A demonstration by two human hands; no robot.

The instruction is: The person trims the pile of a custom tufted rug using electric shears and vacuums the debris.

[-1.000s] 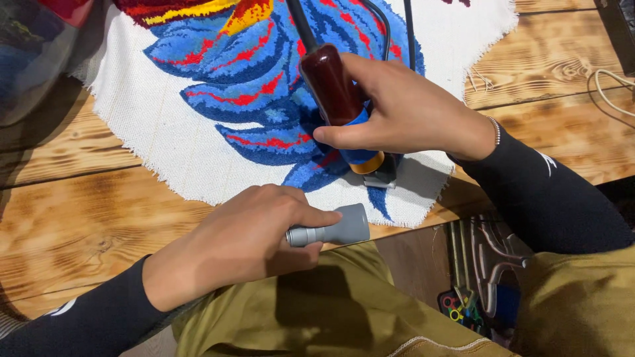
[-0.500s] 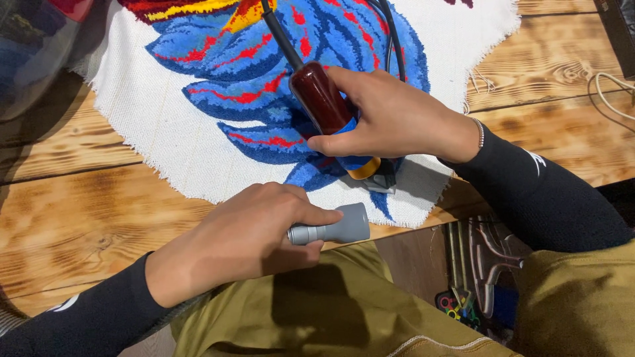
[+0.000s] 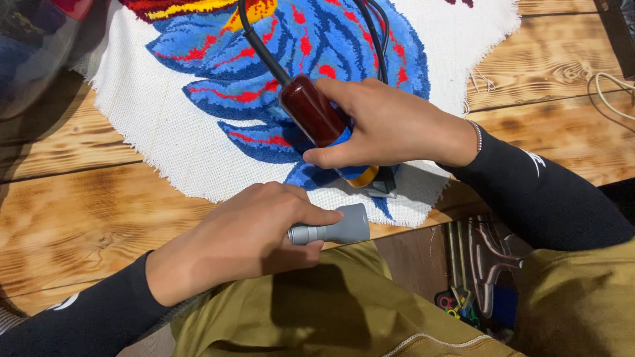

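Dark red was the handle of the electric tool (image 3: pixel 317 122); the right hand (image 3: pixel 390 125) held it with fingers wrapped tight, low on the blue tufted rug (image 3: pixel 311 46) on the wooden table (image 3: pixel 92 211). The left hand (image 3: pixel 245 238) closed its fingers around a grey cylinder (image 3: pixel 334 228) at the table edge.

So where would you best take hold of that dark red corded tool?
Probably around the dark red handle, from its right side, as the right hand does. The handle is a rounded barrel, tilted, with the cord leaving its upper end and the working end down on the rug.
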